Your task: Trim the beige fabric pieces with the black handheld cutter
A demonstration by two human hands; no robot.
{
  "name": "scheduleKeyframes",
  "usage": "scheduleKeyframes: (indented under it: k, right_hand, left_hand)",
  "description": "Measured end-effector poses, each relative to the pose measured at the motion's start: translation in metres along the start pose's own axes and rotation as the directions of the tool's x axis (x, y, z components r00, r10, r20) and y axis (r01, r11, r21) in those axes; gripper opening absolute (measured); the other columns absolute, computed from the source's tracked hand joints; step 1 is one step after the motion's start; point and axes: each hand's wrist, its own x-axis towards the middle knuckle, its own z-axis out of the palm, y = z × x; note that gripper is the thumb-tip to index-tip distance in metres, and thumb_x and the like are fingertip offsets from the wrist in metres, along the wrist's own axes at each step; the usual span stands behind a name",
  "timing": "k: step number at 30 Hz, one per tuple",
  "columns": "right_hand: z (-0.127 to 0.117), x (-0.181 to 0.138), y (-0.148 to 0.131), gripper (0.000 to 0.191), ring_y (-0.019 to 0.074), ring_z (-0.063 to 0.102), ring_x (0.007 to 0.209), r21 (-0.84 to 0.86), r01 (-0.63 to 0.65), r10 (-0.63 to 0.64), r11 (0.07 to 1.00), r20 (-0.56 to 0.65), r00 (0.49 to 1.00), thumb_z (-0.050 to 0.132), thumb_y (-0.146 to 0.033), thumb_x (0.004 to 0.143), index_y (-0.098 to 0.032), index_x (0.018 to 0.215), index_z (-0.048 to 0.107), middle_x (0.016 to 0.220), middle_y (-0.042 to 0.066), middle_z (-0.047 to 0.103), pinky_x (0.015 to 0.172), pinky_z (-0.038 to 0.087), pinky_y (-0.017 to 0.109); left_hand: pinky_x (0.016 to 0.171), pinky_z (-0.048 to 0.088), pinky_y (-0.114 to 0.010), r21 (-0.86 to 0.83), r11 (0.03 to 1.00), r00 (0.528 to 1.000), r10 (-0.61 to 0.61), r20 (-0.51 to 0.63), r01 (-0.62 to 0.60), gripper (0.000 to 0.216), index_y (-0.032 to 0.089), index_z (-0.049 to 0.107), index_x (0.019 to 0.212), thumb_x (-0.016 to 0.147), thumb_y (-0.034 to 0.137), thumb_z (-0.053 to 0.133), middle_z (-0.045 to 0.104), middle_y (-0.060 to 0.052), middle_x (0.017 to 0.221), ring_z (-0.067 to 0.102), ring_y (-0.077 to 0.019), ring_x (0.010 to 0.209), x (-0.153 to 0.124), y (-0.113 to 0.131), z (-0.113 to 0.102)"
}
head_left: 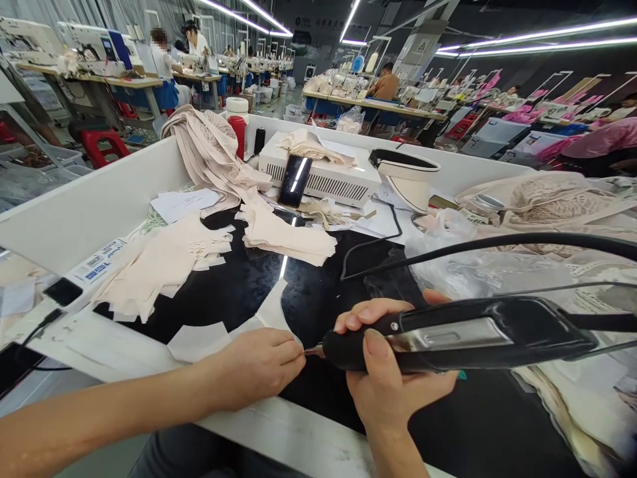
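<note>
My right hand [393, 372] is wrapped round a black corded hand tool [462, 338] with a silver plate on its side and a thin metal tip pointing left. My left hand [263, 362] is closed in a pinch at that tip, its fingertips on the corner of a pale fabric piece [271, 309]. What lies between those fingertips is hidden. The fabric piece spreads flat over the black work surface [318, 292], with another pale piece [199, 340] beside it on the left. Stacks of cut beige fabric [288, 232] lie beyond my hands.
A thick black cable [522, 240] arches across the right side. Farther back stand a white vented box [328, 169], a phone [294, 180] leaning on it, and a sun visor [405, 179]. Plastic bags [462, 259] and lace fabric [552, 199] are heaped at the right. A white wall [99, 199] edges the left.
</note>
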Motion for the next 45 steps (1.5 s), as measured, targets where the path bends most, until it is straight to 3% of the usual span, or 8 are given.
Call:
scheduleKeyframes:
  k: [13,26,33,45]
  right_hand:
    - [0.002,0.002,-0.001,0.051,0.0144,0.062,0.065,0.015,0.017,-0.017,1.000,-0.003,1.000,0.078,-0.016,0.086,-0.029,0.131,0.058,0.083,-0.003,0.065,0.056,0.058,0.030]
    - [0.002,0.001,-0.001,0.052,0.0148,0.061,0.066,0.006,0.022,-0.022,1.000,0.005,1.000,0.079,-0.016,0.084,-0.032,0.130,0.059,0.082,-0.004,0.064,0.055,0.058,0.029]
    - [0.012,0.013,0.002,0.049,0.0148,0.062,0.059,-0.020,0.044,-0.045,0.999,-0.066,0.997,0.080,-0.020,0.081,-0.031,0.124,0.059,0.079,-0.006,0.066,0.051,0.055,0.029]
    - [0.020,0.016,0.008,0.047,0.0142,0.062,0.058,0.005,0.021,-0.021,1.000,-0.043,0.999,0.078,-0.015,0.079,-0.028,0.120,0.059,0.076,-0.007,0.067,0.049,0.056,0.028]
  left_hand:
    - [0.088,0.057,-0.034,-0.054,0.992,0.993,-0.118,-0.004,0.117,0.026,0.012,0.058,0.128,0.108,0.010,0.043,0.069,-0.009,0.109,0.065,-0.0210,0.104,-0.011,-0.009,-0.003]
    - [0.089,0.056,-0.035,-0.025,0.983,0.982,-0.182,-0.043,0.181,0.023,0.013,0.062,0.121,0.105,0.008,0.046,0.067,-0.009,0.107,0.064,-0.0210,0.102,-0.013,-0.002,-0.001]
    - [0.094,0.056,-0.037,-0.057,0.976,0.974,-0.213,-0.073,0.209,0.025,0.013,0.063,0.123,0.102,0.008,0.051,0.066,-0.012,0.111,0.063,-0.0226,0.103,-0.016,-0.001,0.005]
    - [0.097,0.054,-0.042,-0.076,0.955,0.951,-0.294,-0.095,0.288,0.027,0.022,0.064,0.124,0.100,0.014,0.057,0.060,-0.012,0.110,0.059,-0.0264,0.108,-0.017,0.001,0.008]
